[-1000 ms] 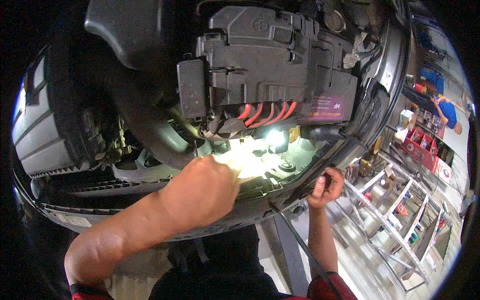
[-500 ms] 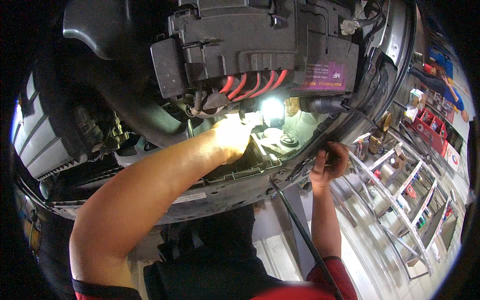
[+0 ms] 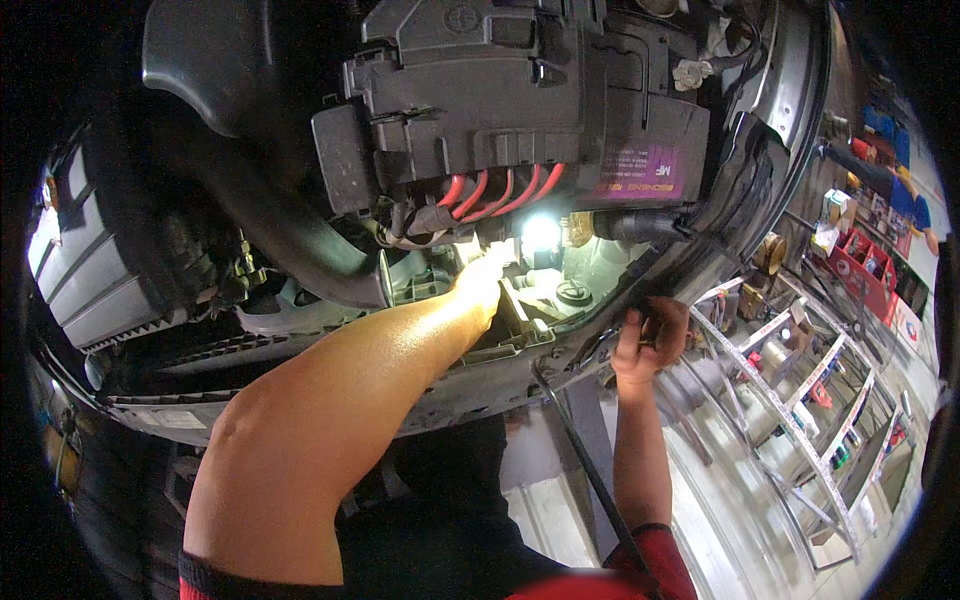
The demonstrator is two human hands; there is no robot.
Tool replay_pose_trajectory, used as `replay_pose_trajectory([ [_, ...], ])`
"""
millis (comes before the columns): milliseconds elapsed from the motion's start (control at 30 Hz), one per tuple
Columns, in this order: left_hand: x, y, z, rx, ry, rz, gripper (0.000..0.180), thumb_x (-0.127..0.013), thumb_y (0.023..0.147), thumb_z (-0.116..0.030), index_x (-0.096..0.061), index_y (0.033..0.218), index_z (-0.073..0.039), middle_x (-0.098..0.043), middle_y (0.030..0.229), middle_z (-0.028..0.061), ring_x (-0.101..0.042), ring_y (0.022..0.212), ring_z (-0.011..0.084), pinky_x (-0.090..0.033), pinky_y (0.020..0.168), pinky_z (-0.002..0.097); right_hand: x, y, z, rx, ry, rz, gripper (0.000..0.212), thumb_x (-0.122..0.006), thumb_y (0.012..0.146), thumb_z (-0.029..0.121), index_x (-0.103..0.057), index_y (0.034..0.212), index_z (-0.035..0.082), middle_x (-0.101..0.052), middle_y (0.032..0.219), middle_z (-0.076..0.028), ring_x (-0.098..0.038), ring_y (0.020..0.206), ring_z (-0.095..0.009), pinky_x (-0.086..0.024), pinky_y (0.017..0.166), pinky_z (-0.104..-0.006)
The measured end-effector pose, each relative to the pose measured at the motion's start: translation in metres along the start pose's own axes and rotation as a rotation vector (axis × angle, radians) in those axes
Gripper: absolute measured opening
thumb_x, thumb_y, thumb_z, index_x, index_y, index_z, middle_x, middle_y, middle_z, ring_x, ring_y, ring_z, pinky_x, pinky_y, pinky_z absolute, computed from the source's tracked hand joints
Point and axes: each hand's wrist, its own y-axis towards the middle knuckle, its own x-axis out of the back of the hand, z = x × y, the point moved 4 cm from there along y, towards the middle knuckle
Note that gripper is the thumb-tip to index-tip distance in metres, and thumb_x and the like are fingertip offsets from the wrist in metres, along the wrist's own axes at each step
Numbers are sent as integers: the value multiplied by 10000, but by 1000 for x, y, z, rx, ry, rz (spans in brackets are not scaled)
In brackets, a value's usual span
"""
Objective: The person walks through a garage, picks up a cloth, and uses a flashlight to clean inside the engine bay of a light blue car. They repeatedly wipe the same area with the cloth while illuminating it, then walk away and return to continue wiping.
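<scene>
My left arm reaches into a car's engine bay. My left hand (image 3: 484, 278) is down in the gap below the black fuse box (image 3: 470, 105) and its red cables (image 3: 510, 192), close to a bright lamp (image 3: 541, 233). Glare washes out this hand, and its fingertips are hidden among the parts. Beside the lamp is a round dark cap (image 3: 574, 292) on a pale housing. My right hand (image 3: 652, 338) is by the black front edge of the body (image 3: 590, 345), its fingers loosely curled and apart from the thumb, with nothing visible in them.
A black rod (image 3: 590, 465) slants from the body edge toward me. At right stand a metal rack (image 3: 800, 400) and a red bin (image 3: 862, 265) on a pale floor. Another person (image 3: 900, 190) is at the far right. A battery with a purple label (image 3: 645, 172) sits beside the fuse box.
My left hand has gone slightly deeper into the gap, and its forearm has shifted right. The right hand stays by the body edge. The view has shifted a little.
</scene>
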Motion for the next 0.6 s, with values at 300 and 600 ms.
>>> replay_pose_trajectory([
  [300, 19, 20, 16, 171, -148, 75, 221, -432, 997, -351, -592, 1049, -208, -634, 869, 81, -571, 778, 234, -438, 632, 411, -1, 5, 6, 47, -103, -15, 252, -717, 778, 169, -611, 912, -16, -607, 849, -154, -578, 740, -307, -463, 668, -375],
  [600, 9, 10, 10, 269, 11, -17, 260, -382, 1002, -380, -584, 961, -221, -615, 782, 77, -554, 697, 270, -386, 545, 452, -1, 3, 1, 85, -19, -48, 258, -718, 768, 164, -604, 913, -16, -599, 841, -159, -580, 729, -311, -466, 654, -376],
])
